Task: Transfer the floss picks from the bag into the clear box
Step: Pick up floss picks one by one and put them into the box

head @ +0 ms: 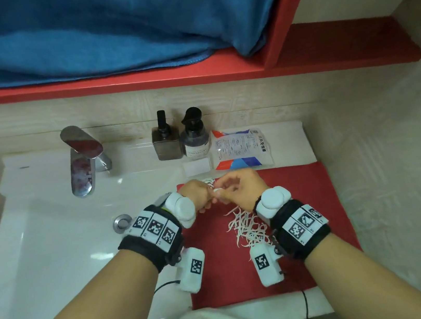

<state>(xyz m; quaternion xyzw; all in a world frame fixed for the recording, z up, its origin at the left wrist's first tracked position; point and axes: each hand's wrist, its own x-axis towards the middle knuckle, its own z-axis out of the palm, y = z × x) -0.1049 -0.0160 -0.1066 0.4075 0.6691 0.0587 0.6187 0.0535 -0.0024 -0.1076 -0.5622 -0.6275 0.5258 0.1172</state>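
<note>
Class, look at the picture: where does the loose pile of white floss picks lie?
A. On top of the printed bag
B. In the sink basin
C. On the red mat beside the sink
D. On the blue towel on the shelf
C: the floss picks lie scattered on the red mat, just below the right hand, and the printed bag lies beyond the mat.

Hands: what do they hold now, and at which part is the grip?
Both the left hand and the right hand pinch white floss picks between the fingertips, above the red mat. Which part of the picks is gripped cannot be told.
</note>
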